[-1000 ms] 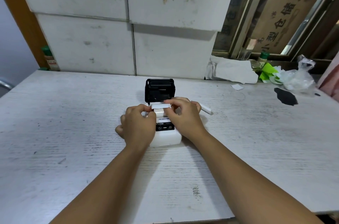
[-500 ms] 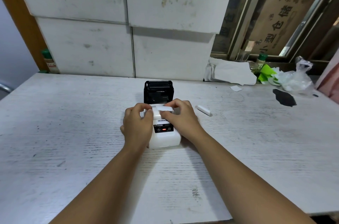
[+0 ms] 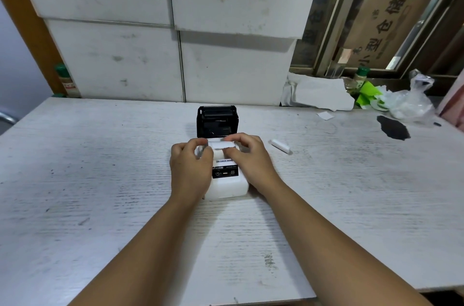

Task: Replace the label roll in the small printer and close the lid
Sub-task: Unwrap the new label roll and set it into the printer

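A small white printer (image 3: 227, 186) sits mid-table with its black lid (image 3: 217, 121) standing open behind it. A white label roll (image 3: 221, 149) lies in the open bay at the printer's top. My left hand (image 3: 192, 167) grips the roll's left end and covers the printer's left side. My right hand (image 3: 251, 159) pinches the roll's right end and its loose paper edge. The bay's inside is mostly hidden by my fingers.
A small white cylinder (image 3: 280, 146) lies on the white table (image 3: 100, 192) just right of the printer. Crumpled paper (image 3: 316, 96), a green scrap, a plastic bag (image 3: 406, 102) and a dark stain (image 3: 393, 127) sit at the back right. White boxes (image 3: 175, 29) stand behind.
Both hands stay on the roll at the open bay, with the fingers shifting slightly over its ends. The lid has not moved.
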Motion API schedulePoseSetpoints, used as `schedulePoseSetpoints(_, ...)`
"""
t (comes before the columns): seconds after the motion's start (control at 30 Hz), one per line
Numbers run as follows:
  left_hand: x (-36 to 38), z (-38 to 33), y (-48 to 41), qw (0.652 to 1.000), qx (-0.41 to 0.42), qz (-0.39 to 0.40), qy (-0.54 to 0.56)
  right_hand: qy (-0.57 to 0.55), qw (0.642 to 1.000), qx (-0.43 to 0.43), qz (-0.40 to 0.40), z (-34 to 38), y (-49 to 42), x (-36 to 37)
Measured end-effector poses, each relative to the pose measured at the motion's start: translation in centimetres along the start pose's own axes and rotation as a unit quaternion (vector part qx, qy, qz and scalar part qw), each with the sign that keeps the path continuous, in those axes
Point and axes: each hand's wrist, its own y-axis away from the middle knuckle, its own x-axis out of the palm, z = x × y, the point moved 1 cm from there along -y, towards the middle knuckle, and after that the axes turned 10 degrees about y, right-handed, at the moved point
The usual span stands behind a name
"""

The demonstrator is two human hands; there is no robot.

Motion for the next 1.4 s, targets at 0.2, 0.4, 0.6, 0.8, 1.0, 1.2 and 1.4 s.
schedulePoseSetpoints(0.2, -0.1, -0.2, 0.0, 1.000, -0.011, -0.002, 0.023, 0.010, 1.000, 0.009, -0.018, -0.4, -0.4, 0.7)
schedulePoseSetpoints(0.4, -0.2, -0.3, -0.2, 0.999, -0.024, 0.001, 0.040, -0.012, 1.000, 0.010, -0.023, -0.2, -0.2, 0.4)
schedulePoseSetpoints(0.6, -0.2, -0.4, 0.2, 1.000, 0.000, 0.009, 0.014, 0.006, 1.000, -0.014, -0.005, 0.4, -0.3, -0.3)
schedulePoseSetpoints(0.8, -0.3, -0.7, 0.6, 0.992, 0.123, -0.022, -0.017, 0.018, 0.994, -0.073, -0.076, 0.7, -0.2, -0.2)
schedulePoseSetpoints(1.0, -0.2, -0.8, 0.7, 0.995, 0.086, 0.047, -0.003, 0.029, 0.993, -0.091, -0.064, 0.7, 0.1, -0.4)
schedulePoseSetpoints(1.2, -0.2, -0.9, 0.6, 0.994, 0.107, 0.031, -0.018, 0.042, 0.990, -0.122, -0.062, 0.9, 0.3, -0.4)
schedulePoseSetpoints(1.4, -0.5, -0.9, 0.2, 0.994, 0.100, 0.034, 0.025, 0.027, 0.984, -0.153, -0.084, 0.7, 0.7, -0.1)
